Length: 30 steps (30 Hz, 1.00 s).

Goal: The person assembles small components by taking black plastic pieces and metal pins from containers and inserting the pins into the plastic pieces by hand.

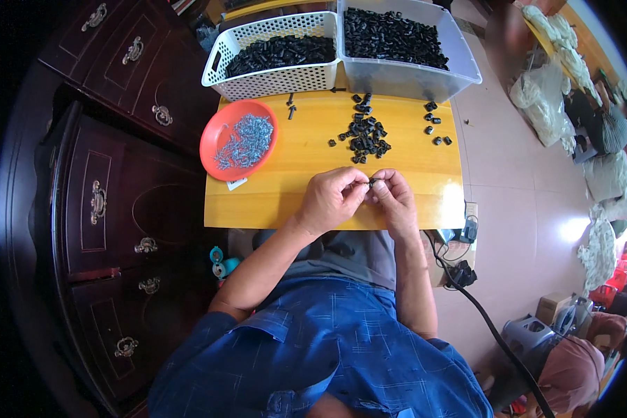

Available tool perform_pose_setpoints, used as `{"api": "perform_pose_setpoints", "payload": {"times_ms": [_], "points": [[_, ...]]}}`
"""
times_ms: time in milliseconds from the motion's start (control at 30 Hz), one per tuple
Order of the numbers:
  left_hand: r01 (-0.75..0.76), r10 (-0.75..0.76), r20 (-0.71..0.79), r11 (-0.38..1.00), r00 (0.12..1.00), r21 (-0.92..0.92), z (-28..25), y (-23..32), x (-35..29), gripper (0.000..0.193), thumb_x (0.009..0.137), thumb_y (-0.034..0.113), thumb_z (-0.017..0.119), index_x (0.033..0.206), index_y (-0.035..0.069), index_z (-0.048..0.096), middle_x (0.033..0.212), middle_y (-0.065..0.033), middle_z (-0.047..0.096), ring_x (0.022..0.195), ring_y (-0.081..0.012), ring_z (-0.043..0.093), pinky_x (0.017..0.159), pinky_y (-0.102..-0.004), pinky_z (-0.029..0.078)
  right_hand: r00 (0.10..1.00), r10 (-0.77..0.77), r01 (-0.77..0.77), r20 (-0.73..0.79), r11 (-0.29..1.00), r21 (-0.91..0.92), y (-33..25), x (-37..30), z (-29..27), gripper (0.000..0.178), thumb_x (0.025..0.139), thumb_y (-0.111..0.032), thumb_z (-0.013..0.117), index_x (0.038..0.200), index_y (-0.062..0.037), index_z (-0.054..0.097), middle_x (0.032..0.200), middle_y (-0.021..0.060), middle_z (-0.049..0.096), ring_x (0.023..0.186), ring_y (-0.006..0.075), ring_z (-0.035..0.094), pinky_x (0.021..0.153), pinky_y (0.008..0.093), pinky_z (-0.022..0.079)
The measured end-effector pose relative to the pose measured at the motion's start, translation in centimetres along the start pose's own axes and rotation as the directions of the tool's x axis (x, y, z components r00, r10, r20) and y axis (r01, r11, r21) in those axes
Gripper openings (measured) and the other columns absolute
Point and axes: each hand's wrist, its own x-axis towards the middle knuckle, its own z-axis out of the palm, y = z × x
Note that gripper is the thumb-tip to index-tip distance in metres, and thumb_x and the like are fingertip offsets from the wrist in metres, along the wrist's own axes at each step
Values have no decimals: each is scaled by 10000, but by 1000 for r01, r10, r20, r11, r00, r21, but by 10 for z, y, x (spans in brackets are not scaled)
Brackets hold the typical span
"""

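My left hand [333, 198] and my right hand [395, 202] meet above the near part of a yellow wooden table [292, 202]. Between their fingertips is a small black plastic part [373, 182], mostly covered by the fingers; both hands pinch at it. Just beyond them lies a loose pile of small black plastic parts [368, 136]. To the left, a red-orange bowl [207, 150] holds many small silvery screws [247, 141]. A few black parts [430, 117] sit apart near the table's right edge, and two longer black pieces [291, 104] lie near the bowl.
At the table's back stand a white perforated basket [275, 82] and a clear plastic bin [411, 79], both filled with black parts. Dark wooden drawers [118, 209] flank the left side. A black cable [491, 327] runs down at the right. Other people [571, 373] are farther right.
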Motion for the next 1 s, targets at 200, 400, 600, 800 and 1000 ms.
{"api": "perform_pose_setpoints", "payload": {"times_ms": [200,400,600,800,1000], "points": [[68,-68,3,997,998,-34,0,-1,-7,49,869,9,698,895,2,657,759,-125,678,631,-189,671,575,-317,517,994,-107,100,-29,980,-173,-4,-3,-3,117,985,-50,650,1100,-35,630,972,-19,635,828,62,601,782,216,502],[85,-85,-44,996,995,-2,-2,-9,-12,63,869,20,710,901,1,660,757,-120,686,630,-190,670,576,-310,517,990,-136,126,-29,967,-219,1,0,-4,129,986,-33,640,1114,-25,631,1000,-3,657,848,58,605,789,209,495],[55,-55,-18,998,998,0,-2,-13,-12,41,905,-5,690,934,-23,667,770,-46,690,651,-60,618,586,-237,501,985,-162,132,-65,934,-333,3,0,-5,157,1017,-58,589,1162,-2,612,1022,54,696,850,97,639,787,239,521],[16,-14,-43,998,999,63,-7,-10,-3,46,902,0,689,936,-19,664,753,-64,680,625,-73,606,574,-253,485,940,-341,233,10,617,-752,-4,0,3,191,976,-16,608,1162,-12,649,982,93,695,801,131,661,710,267,538],[27,-23,-43,996,999,89,-7,-7,5,57,879,41,691,922,26,658,830,-145,700,723,-302,692,631,-369,532,959,-283,206,10,674,-709,-3,1,-4,203,956,-7,614,1147,-30,678,953,102,686,778,146,662,698,280,534]]}}
